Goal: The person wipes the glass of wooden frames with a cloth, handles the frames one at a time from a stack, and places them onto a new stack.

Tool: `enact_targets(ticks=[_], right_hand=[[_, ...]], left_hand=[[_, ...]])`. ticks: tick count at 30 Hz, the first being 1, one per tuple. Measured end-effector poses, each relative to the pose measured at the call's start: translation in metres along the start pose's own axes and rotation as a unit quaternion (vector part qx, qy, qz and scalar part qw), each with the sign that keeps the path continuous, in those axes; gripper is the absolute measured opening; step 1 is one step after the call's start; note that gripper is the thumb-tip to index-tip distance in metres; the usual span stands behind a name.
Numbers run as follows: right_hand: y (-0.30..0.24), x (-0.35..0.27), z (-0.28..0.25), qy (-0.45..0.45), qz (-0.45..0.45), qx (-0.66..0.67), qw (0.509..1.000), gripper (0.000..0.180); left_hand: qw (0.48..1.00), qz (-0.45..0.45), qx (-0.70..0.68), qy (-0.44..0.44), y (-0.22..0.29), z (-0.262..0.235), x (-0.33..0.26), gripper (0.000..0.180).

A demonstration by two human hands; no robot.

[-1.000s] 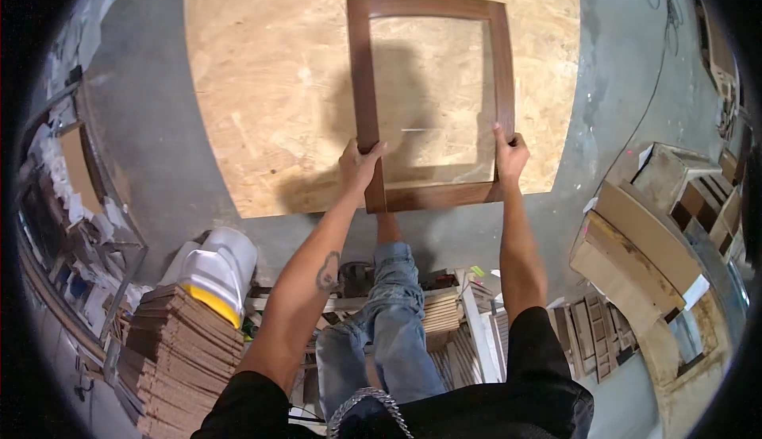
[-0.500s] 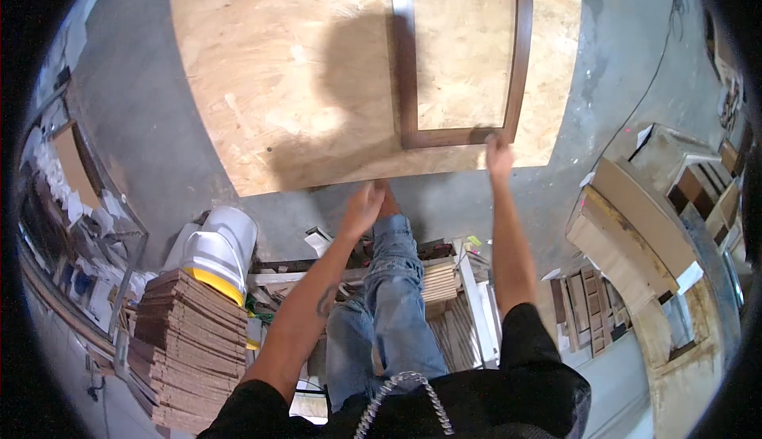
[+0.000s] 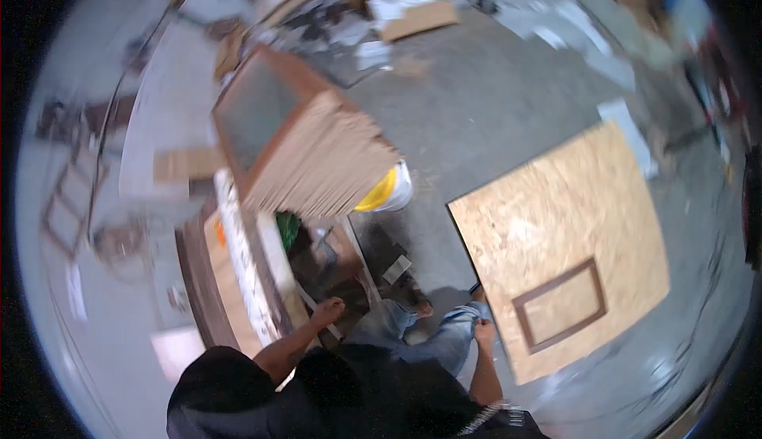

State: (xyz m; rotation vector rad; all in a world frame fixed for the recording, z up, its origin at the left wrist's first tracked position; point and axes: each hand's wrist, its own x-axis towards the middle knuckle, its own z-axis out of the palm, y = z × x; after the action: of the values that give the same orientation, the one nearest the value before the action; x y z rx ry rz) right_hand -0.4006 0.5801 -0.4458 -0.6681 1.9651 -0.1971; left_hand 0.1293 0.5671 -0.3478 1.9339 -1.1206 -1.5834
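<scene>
My left hand (image 3: 328, 310) is curled closed beside the long wrapped boards, with nothing seen in it. My right hand (image 3: 484, 331) hangs in a loose fist by my jeans, close to the near edge of a wood-chip board (image 3: 556, 193); I see nothing in its fingers. On that board lies a brown wooden frame (image 3: 521, 312), a rectangle with an open middle, apart from both hands. To the left rises a tall stack of brown framed panels (image 3: 317, 153), its top one showing a greyish pane. Motion blurs the picture somewhat.
A white bucket with a yellow band (image 3: 402, 185) stands behind the stack. Long boards (image 3: 208, 280) and a white-wrapped length (image 3: 242, 252) lie at my left. Cardboard (image 3: 421, 20) and crumpled wrapping litter the far floor. A cable (image 3: 105, 137) runs at the far left.
My view has swung to the left, so the board and frame now sit at the right. My right hand has left the frame's corner, and my left hand is over by the long boards.
</scene>
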Motion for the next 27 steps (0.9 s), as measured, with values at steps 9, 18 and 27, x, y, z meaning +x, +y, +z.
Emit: enact_targets(ticks=[9, 18, 27], right_hand=[[-0.301, 0.026, 0.009, 0.045, -0.446, -0.175, 0.877, 0.034], [-0.695, -0.143, 0.019, 0.294, -0.675, -0.036, 0.676, 0.045], [-0.743, -0.162, 0.030, 0.156, -0.526, -0.386, 0.742, 0.070]], left_hand=[[0.991, -0.072, -0.058, 0.099, 0.110, -0.006, -0.140, 0.038], [0.955, 0.084, -0.088, 0.271, 0.299, -0.121, -0.064, 0.060], [0.927, -0.052, -0.128, 0.349, 0.397, -0.134, 0.029, 0.087]])
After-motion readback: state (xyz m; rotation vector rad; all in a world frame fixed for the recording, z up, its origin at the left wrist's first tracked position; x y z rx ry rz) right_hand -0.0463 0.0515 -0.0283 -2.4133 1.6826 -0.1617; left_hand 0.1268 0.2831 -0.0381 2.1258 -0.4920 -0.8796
